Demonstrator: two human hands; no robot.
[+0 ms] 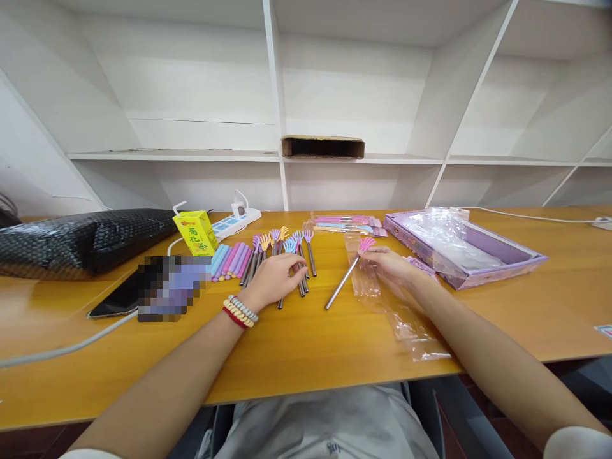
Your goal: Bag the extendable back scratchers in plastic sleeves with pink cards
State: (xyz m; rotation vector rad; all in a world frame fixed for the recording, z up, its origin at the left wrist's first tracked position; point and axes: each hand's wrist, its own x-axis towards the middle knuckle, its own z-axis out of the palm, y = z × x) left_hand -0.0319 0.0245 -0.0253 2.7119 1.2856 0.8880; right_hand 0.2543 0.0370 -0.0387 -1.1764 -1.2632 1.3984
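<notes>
Now: pink-headed stick [343, 282] in R hand [386, 262]

Surface [526, 312], orange-brown wood, carries the lot. On the R: purple box [495, 271], open-topped, clear film inside. Clear plastic bags [406, 328] lie by the R forearm. Bunch of claw-headed metal sticks [312, 260] sits mid-surface, L hand [273, 277] over it, fingers loosely curled; can't tell if it's gripping any. R hand pinches the pink-headed stick nr its head, rod slanting down-L, btwn bunch & bags.

Doing it well, I'd say: pinch just below the claw, not on the prongs, which prob. bend; hold the rod's tail clear of the plastic so it doesn't snag; L hand can steady that end if it swings.

Looks: straight, shiny silvery rod, no visible dents; head's a small pink hand w/ splayed fingers.
</notes>
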